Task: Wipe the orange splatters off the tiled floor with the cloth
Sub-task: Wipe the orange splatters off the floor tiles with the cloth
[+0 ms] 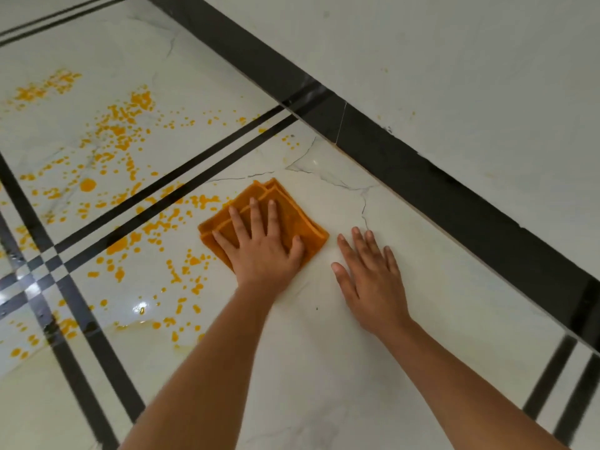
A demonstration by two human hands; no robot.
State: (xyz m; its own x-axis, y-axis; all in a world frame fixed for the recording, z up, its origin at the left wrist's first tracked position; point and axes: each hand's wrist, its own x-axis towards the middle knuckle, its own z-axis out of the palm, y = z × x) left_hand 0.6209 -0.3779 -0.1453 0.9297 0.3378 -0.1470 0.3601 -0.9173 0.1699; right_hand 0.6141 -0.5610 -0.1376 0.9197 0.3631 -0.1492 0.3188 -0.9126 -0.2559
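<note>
A folded orange cloth [285, 206] lies flat on the white marble-look tiled floor [324, 368] near the middle of the view. My left hand [263, 248] presses down on it with straight, spread fingers. My right hand [370, 274] rests flat on the bare tile just right of the cloth, fingers straight, holding nothing. Orange splatters [123, 131] cover the tiles to the left of the cloth, from the far left down to the near left. A bigger orange blob [117, 245] sits left of the cloth, and small drops [194, 280] lie close to my left wrist.
Double black inlay strips [181, 186] cross the floor and meet another pair [65, 287] at the left. A black skirting band [422, 170] runs diagonally along the base of a white wall [470, 60] on the right. Thin cracks [363, 203] show in the tile beyond the cloth.
</note>
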